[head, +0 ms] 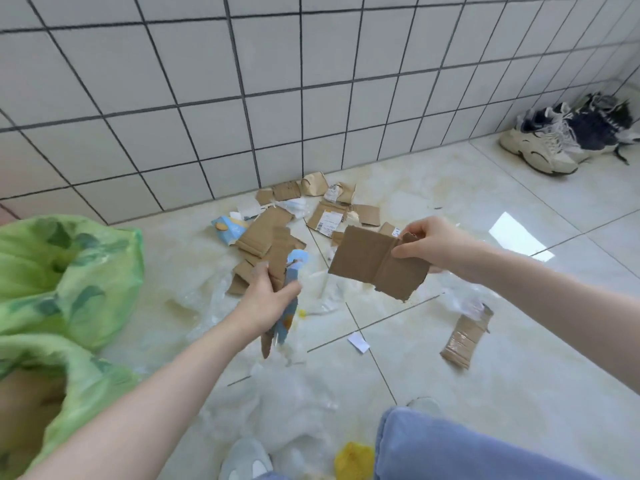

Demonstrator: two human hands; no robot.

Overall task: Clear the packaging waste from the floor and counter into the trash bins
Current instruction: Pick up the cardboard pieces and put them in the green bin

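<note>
My right hand (434, 244) pinches a torn brown cardboard sheet (367, 263) by its right edge, held above the floor. My left hand (266, 299) grips a bundle of cardboard strips and a blue printed wrapper (289, 306) that hangs down below the fist. Two bins lined with green bags stand at the left, one (69, 271) farther, one (45, 386) nearer. More torn cardboard (270, 233) lies by the wall, with labelled pieces (327, 221) and a blue snack box (228, 230). A taped cardboard piece (464, 341) lies at the right.
Clear plastic film (277, 386) is spread over the floor near my feet. A yellow scrap (355, 460) and a white paper slip (359, 342) lie there too. Sneakers (554, 140) sit in the far right corner. A tiled wall (242, 81) runs behind.
</note>
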